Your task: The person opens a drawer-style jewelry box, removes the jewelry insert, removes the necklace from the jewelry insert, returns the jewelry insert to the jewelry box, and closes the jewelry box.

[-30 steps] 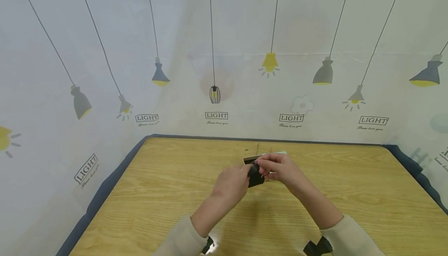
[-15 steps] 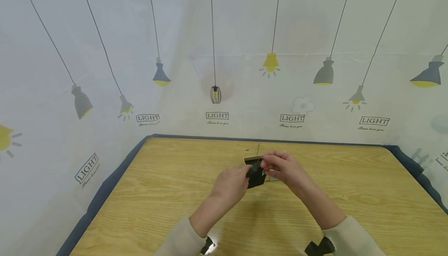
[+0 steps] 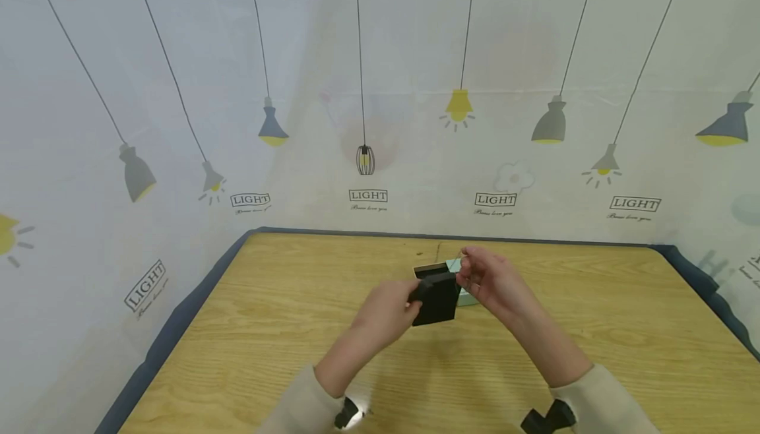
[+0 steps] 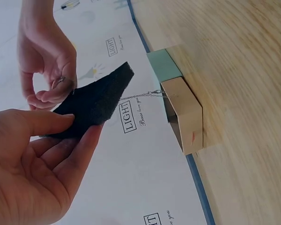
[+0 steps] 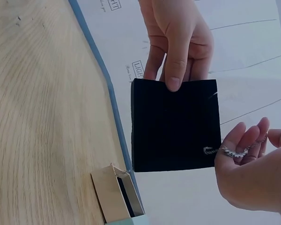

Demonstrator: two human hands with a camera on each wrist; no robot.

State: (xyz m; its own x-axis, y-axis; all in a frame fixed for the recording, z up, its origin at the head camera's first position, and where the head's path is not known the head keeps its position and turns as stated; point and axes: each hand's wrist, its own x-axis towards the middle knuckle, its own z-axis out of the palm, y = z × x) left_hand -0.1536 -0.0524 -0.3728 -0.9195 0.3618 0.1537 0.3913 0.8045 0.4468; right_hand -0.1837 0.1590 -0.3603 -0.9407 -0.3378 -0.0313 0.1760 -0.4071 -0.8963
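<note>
A: How far had the work been brought?

B: The black square foam-like pad (image 5: 175, 126) was held up at the centre of the right wrist view. At its lower right corner there, the silver link chain (image 5: 230, 153) was seen entering the pad, so only part of it was judged to be free. Whether it was being threaded or drawn out could not be told.

A: And how were the fingers set?

B: The pad was pinched by the left hand (image 3: 382, 309), thumb on one face and fingers on the other. The chain was pinched at the fingertips of the right hand (image 3: 499, 282), with links draped across the fingers.

A: What was judged to be left?

B: The corner fastening had yet to be settled, and the beige cardboard tray (image 4: 192, 112) was left open beside its mint-green cardboard sleeve (image 4: 164, 63), at the centre right of the left wrist view.

A: Was anything in the way?

B: In the head view, much of the tray was hidden by the pad. A loose strand was hung across the tray in the left wrist view; contact could not be confirmed. Both cardboard parts were supported by the pale wooden bench (image 3: 267, 328), backed by a white lamp-printed cloth (image 3: 309, 170).
</note>
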